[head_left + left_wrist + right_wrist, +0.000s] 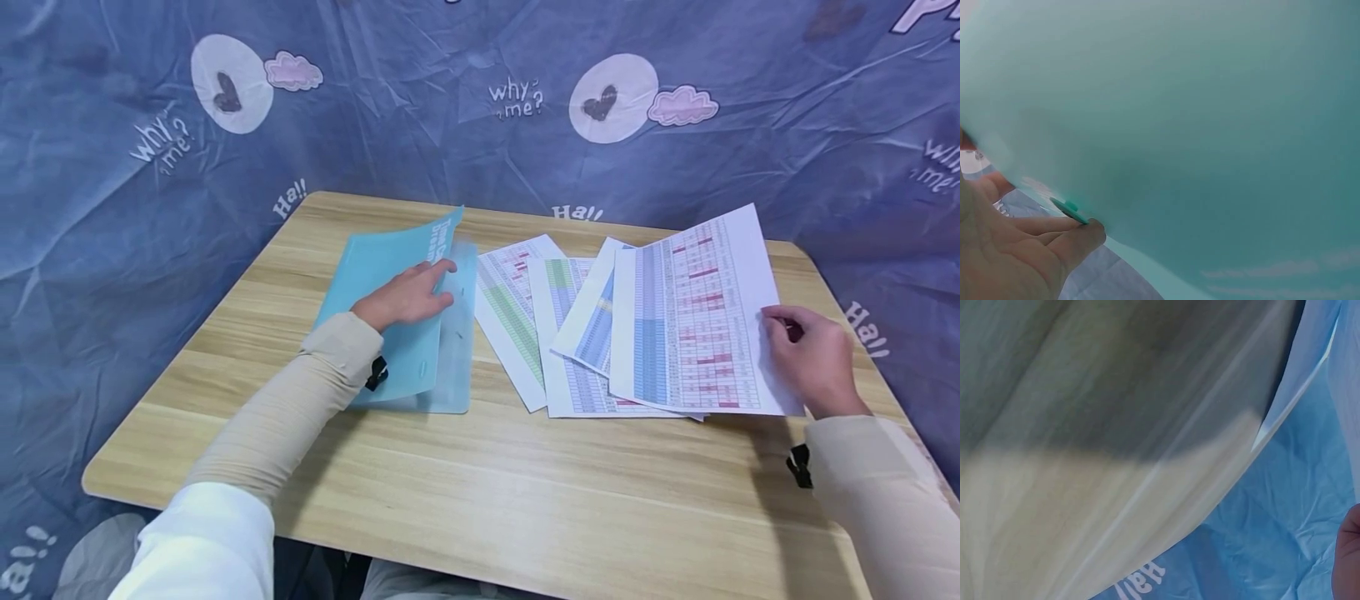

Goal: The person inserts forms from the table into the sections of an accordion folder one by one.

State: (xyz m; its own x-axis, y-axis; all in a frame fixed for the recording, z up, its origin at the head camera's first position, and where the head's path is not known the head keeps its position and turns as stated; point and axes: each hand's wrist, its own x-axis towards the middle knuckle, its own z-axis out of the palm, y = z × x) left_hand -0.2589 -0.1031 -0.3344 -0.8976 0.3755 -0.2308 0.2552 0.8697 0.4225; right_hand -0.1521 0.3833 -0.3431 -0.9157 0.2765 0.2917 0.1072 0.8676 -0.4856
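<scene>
A light-blue document folder [386, 258] lies on the left of the table, its cover partly raised over a translucent inner layer [457, 350]. My left hand [405, 296] touches the cover near its free edge, fingers and thumb apart. Up close in the left wrist view, the fingers [1079, 244] meet that edge beside a small green snap [1069, 209]. On the right, my right hand [813, 358] pinches the right edge of a printed sheet [697, 317], which is tilted up over other sheets. Only a bit of the right hand [1347, 556] shows in the right wrist view.
Several printed tables overlap in a fan between the folder and the raised sheet, among them a green-striped sheet [513, 308]. They lie on a wooden table [525, 492]. A blue printed cloth [435, 117] hangs behind it.
</scene>
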